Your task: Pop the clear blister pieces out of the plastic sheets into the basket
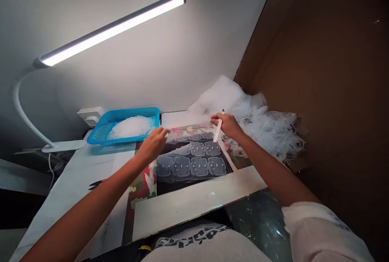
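Observation:
A clear plastic sheet [191,160] moulded into rows of small square shapes lies on a dark, colourfully printed board [194,201] in front of me. My left hand [154,145] pinches the sheet's far left edge with closed fingers. Over the sheet's far right corner, my right hand [228,125] grips a slim white pen-like tool [217,130], tip pointing down at the sheet.
A blue plastic basket [100,132] holding clear plastic pieces stands at the back left. A heap of clear plastic scraps [267,124] lies at the back right against a brown cardboard wall [328,83]. A lit white desk lamp [112,28] arches overhead from the left.

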`<state>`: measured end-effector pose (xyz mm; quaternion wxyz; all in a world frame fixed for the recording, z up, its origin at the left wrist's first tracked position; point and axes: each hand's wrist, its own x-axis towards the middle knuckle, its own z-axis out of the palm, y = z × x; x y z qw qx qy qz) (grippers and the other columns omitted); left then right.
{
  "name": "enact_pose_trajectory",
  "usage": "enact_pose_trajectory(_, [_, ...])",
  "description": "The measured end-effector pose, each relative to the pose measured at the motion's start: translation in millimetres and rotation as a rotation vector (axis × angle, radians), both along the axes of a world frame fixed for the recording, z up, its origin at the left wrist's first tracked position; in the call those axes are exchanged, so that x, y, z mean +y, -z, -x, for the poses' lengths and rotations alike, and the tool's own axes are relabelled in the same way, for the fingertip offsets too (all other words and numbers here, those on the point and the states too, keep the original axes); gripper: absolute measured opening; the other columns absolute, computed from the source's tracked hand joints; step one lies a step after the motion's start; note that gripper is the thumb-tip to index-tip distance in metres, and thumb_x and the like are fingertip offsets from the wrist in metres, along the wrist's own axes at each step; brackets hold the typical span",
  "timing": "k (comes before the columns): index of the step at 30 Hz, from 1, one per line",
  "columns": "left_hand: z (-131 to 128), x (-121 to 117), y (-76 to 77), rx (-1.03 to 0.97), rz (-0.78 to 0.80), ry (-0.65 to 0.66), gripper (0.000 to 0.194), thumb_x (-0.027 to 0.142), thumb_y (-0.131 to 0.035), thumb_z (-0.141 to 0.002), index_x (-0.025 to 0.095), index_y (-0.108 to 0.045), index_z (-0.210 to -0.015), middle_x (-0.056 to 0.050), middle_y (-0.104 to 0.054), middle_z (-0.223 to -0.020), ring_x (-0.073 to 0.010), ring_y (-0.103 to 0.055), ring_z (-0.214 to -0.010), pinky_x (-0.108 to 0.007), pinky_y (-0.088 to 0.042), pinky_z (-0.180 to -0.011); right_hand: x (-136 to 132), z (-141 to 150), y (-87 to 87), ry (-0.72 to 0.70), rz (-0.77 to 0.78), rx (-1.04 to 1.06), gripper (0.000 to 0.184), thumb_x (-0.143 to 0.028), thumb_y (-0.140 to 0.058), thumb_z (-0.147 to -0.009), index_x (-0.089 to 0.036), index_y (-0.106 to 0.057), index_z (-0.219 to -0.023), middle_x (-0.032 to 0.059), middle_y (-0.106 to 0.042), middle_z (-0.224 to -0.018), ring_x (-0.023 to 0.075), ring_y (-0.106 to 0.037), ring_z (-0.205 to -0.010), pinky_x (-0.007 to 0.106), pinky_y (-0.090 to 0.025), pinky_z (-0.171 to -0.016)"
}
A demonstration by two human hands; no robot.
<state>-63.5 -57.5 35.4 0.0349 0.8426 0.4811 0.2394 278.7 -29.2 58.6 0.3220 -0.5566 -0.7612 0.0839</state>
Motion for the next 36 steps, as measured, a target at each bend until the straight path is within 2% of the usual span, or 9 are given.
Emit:
enact_pose_trajectory(2, [11,-31,19.7,0.058,0.036,0.006,0.015,0.021,-0.052,-0.091,0.016,-0.064,-0.1,-0.01,-0.06,-0.098,-0.0265,-0.058,-0.095,-0.037,-0.047,-0.081,-39,-6,14.4,-0.077,0.118,0.041,0.024,-0.038,-0.059,-0.089,-0.018,-0.072,-0.086,0.0055,-0.074,-0.085,0.02,-0.066,-0.074,0.028,-0.046,-0.069])
enact_pose_trajectory(5, [25,-57,40.0,0.163,0.106,-0.087,0.022,0.032,-0.055,-0.091,0.017,-0.064,-0.104,-0.008,-0.055,-0.092,-0.0247,-0.057,-0.085,-0.034,-0.048,-0.07,-90,-11,43.7,-0.096,0.273,0.105,0.024,-0.038,-0.059,-0.088,-0.02,-0.067,-0.076,0.0035,-0.074,-0.08,0.0193,-0.066,-0.07,0.028,-0.045,-0.066])
enact_pose_trajectory(9, [17,-64,43.5,-0.046,0.075,-0.105,0.017,0.032,-0.05,-0.094,0.021,-0.062,-0.09,-0.004,-0.054,-0.09,-0.0173,-0.058,-0.077,-0.027,-0.048,-0.064,-124,-9,72.6,-0.02,0.296,0.203,0.026,-0.038,-0.06,-0.087,-0.021,-0.056,-0.068,0.0065,-0.074,-0.092,0.0232,-0.068,-0.087,0.032,-0.047,-0.073])
enact_pose_trajectory(13, [4,-74,35.9,-0.256,-0.149,-0.125,0.017,0.029,-0.053,-0.092,0.022,-0.059,-0.107,-0.009,-0.051,-0.119,-0.0179,-0.061,-0.09,-0.03,-0.054,-0.073,-133,-9,77.1,-0.023,0.297,0.203,0.024,-0.035,-0.058,-0.09,-0.021,-0.054,-0.071,0.0095,-0.072,-0.102,0.025,-0.068,-0.096,0.035,-0.049,-0.078])
enact_pose_trajectory(16, [13,-82,32.7,-0.334,0.017,-0.224,0.042,0.035,-0.058,-0.088,0.023,-0.048,-0.127,-0.013,-0.04,-0.135,-0.0152,-0.062,-0.081,-0.037,-0.056,-0.077,-140,-13,77.3,-0.065,0.267,0.14,0.016,-0.032,-0.06,-0.089,-0.021,-0.058,-0.078,0.0109,-0.071,-0.111,0.0257,-0.067,-0.101,0.037,-0.05,-0.082])
enact_pose_trajectory(19, [30,-84,35.5,-0.447,0.311,-0.301,0.047,0.045,-0.06,-0.084,0.02,-0.047,-0.122,-0.01,-0.048,-0.121,-0.0134,-0.062,-0.071,-0.037,-0.057,-0.073,-147,-21,85.6,-0.158,0.194,0.053,0.014,-0.033,-0.068,-0.085,-0.021,-0.063,-0.089,0.0112,-0.065,-0.126,0.0276,-0.063,-0.112,0.042,-0.05,-0.092])
enact_pose_trajectory(22, [39,-82,42.2,-0.492,0.491,-0.289,0.048,0.047,-0.058,-0.083,0.018,-0.047,-0.12,-0.006,-0.056,-0.101,-0.0174,-0.062,-0.078,-0.037,-0.056,-0.073,-149,-29,98.8,-0.277,0.094,-0.044,0.028,-0.035,-0.072,-0.082,-0.023,-0.067,-0.107,0.0104,-0.064,-0.13,0.0301,-0.06,-0.117,0.051,-0.046,-0.1])
enact_pose_trajectory(28, [30,-82,49.0,-0.497,0.518,-0.221,0.052,0.025,-0.059,-0.077,0.021,-0.044,-0.126,-0.002,-0.052,-0.095,-0.0145,-0.057,-0.072,-0.033,-0.053,-0.067,-147,-29,108.2,-0.286,-0.081,-0.028,0.016,-0.025,-0.061,-0.091,-0.023,-0.073,-0.102,0.0078,-0.072,-0.117,0.0265,-0.067,-0.103,0.045,-0.055,-0.09])
enact_pose_trajectory(36, [38,-107,44.6,-0.629,0.663,-0.197,0.052,0.023,-0.059,-0.076,0.023,-0.045,-0.126,-0.002,-0.049,-0.098,-0.0137,-0.058,-0.075,-0.031,-0.053,-0.069,-153,-36,98.6,-0.231,0.113,0.08,0.016,-0.032,-0.058,-0.092,-0.023,-0.072,-0.091,0.0079,-0.073,-0.109,0.0268,-0.065,-0.105,0.045,-0.053,-0.092])
